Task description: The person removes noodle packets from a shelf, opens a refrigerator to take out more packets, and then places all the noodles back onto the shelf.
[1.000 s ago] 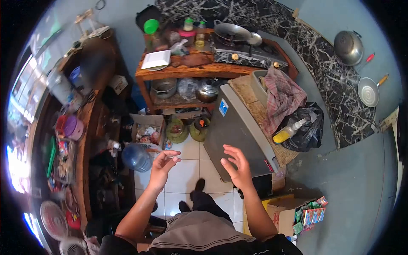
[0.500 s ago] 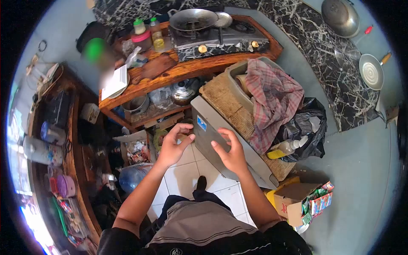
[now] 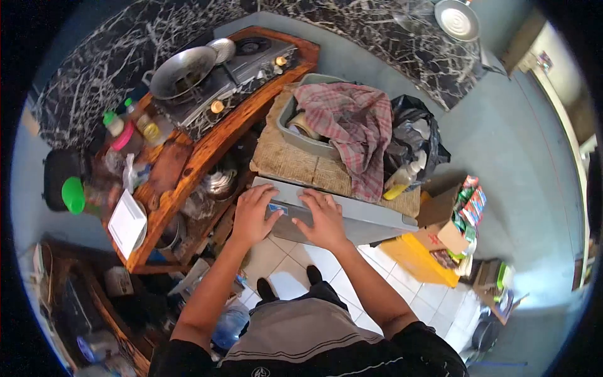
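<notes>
- Here, clock directions run from the hands, with 12 straight ahead of the wearer.
- Left hand (image 3: 254,215): unclenched, palm down, fingers bent onto the upper front edge of the grey refrigerator (image 3: 352,221); thumb by the blue sticker (image 3: 278,209).
- Right hand (image 3: 323,220): likewise loosely open, fingers on that same edge, just beside the left; cannot tell whether either presses.
- Refrigerator stands at 12 to 3, directly under both hands, a worn brown mat (image 3: 301,164) on top.
- On the mat, 12 to 1: grey plastic basin (image 3: 312,146), pink checked cloth (image 3: 361,125) draped over its rim.
- At 2: black plastic bag (image 3: 433,154); pump bottle (image 3: 402,179) holding yellow liquid leans near it.
- At 11: wok (image 3: 182,72) on a two-burner gas stove (image 3: 251,72), wooden counter (image 3: 217,146) beneath.
- At 10: metal kettle (image 3: 220,182), lower shelf.
- At 3: cardboard box (image 3: 436,213) with colourful packets (image 3: 474,206).
- At 7: blue water jug (image 3: 229,327), partly hidden.
</notes>
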Motion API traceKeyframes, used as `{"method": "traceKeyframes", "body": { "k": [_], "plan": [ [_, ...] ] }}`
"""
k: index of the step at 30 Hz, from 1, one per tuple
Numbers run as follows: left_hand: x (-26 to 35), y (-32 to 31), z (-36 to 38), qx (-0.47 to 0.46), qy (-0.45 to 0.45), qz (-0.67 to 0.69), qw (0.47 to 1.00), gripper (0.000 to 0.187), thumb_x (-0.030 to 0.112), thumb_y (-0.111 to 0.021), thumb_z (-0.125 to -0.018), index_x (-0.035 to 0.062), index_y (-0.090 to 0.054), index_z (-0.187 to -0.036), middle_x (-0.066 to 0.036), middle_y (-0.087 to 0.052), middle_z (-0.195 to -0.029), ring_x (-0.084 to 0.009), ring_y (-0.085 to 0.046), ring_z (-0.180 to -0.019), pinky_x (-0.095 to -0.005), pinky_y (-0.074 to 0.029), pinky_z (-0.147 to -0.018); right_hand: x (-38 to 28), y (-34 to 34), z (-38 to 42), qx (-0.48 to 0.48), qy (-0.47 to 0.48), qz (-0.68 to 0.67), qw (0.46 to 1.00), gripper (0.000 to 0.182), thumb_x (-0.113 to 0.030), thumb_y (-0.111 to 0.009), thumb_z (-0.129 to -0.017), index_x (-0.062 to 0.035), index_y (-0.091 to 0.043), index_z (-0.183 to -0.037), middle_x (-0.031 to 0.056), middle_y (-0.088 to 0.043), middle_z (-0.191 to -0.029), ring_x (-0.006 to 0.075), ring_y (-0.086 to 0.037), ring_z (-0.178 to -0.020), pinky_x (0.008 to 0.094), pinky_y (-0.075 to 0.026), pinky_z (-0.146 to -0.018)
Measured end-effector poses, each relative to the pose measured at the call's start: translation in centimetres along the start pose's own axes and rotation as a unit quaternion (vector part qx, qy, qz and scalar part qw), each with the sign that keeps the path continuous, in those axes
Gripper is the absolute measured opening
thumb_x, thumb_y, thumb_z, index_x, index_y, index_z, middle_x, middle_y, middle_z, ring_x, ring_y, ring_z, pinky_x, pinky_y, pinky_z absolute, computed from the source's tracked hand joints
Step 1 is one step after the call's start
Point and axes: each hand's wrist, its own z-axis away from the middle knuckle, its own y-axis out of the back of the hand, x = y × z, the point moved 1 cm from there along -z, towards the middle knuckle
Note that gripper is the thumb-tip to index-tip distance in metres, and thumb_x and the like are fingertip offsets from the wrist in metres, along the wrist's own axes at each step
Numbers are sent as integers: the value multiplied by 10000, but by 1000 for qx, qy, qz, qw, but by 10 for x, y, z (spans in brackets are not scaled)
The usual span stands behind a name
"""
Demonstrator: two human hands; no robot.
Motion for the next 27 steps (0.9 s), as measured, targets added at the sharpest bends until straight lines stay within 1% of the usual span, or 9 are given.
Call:
{"method": "traceKeyframes", "body": {
  "k": [5, 7, 8, 10, 11, 13, 19, 22, 27],
  "plan": [
    [-19, 1, -8, -47, -52, -30, 997, 545, 229, -789, -756, 122, -561, -1239, -67, -511, -1349, -288, -478, -1262, -549, -328, -1084, -21, -17, 2, 43, -44, 59, 996, 601, -342, -757, -764, -120, -543, -1280, 61, -500, -1396, 285, -455, -1237, 490, -391, -878],
    [-18, 2, -8, -70, -35, -37, 996, 632, 239, -795, -751, 131, -503, -1301, -63, -464, -1404, -287, -429, -1326, -590, -291, -1114, -30, -23, 3, 52, -60, 67, 995, 634, -342, -755, -772, -109, -514, -1310, 72, -478, -1413, 306, -419, -1302, 572, -357, -973],
    [-18, 1, -8, -72, -44, -36, 996, 632, 239, -795, -751, 131, -503, -1301, -63, -464, -1404, -287, -429, -1326, -590, -291, -1114, -33, -25, 3, 59, -66, 70, 994, 634, -342, -755, -772, -109, -514, -1310, 72, -478, -1413, 306, -419, -1302, 572, -357, -973],
    [-20, -4, -7, -81, -45, -77, 993, 720, 248, -818, -744, 140, -436, -1345, -73, -402, -1452, -313, -347, -1401, -563, -273, -1141, -38, -29, 4, 45, -89, 152, 983, 724, -377, -769, -771, -93, -471, -1367, 88, -415, -1477, 330, -328, -1415, 666, -249, -1089],
    [-22, -7, -6, -82, -55, -75, 992, 720, 248, -818, -744, 140, -436, -1345, -73, -402, -1452, -313, -347, -1401, -563, -273, -1141, -39, -31, 5, 51, -96, 154, 982, 724, -377, -769, -771, -93, -471, -1367, 88, -415, -1477, 330, -328, -1415, 666, -249, -1089],
    [-26, -12, -4, -93, -29, -47, 994, 761, 224, -825, -740, 147, -403, -1369, -69, -362, -1489, -322, -291, -1445, -571, -276, -1139, -36, -37, 10, 13, -110, 122, 986, 819, -389, -765, -778, -114, -384, -1449, 89, -325, -1553, 333, -213, -1489, 728, -90, -1128],
    [-25, -10, 1, -105, -26, -54, 993, 759, 198, -819, -751, 161, -402, -1384, -58, -316, -1528, -298, -251, -1472, -558, -318, -1124, -32, -32, 22, -31, -81, 150, 985, 1022, -399, -771, -768, -139, -193, -1571, 65, -164, -1646, 317, -122, -1519, 696, -75, -1150],
    [-25, -8, -3, -116, -20, -66, 991, 762, 185, -814, -750, 169, -404, -1393, -47, -318, -1529, -278, -248, -1474, -549, -340, -1111, -30, -35, 22, -20, -79, 150, 985, 1067, -432, -777, -761, -181, -148, -1586, 56, -160, -1649, 309, -116, -1523, 697, -82, -1148],
    [-20, -13, -4, -84, -6, -55, 995, 752, 184, -819, -739, 160, -416, -1373, -55, -372, -1484, -285, -285, -1454, -513, -372, -1088, -27, -32, 23, -47, -76, 149, 985, 1069, -447, -762, -771, -160, -134, -1588, 57, -134, -1656, 303, -100, -1526, 677, -60, -1163]
  ]
}}
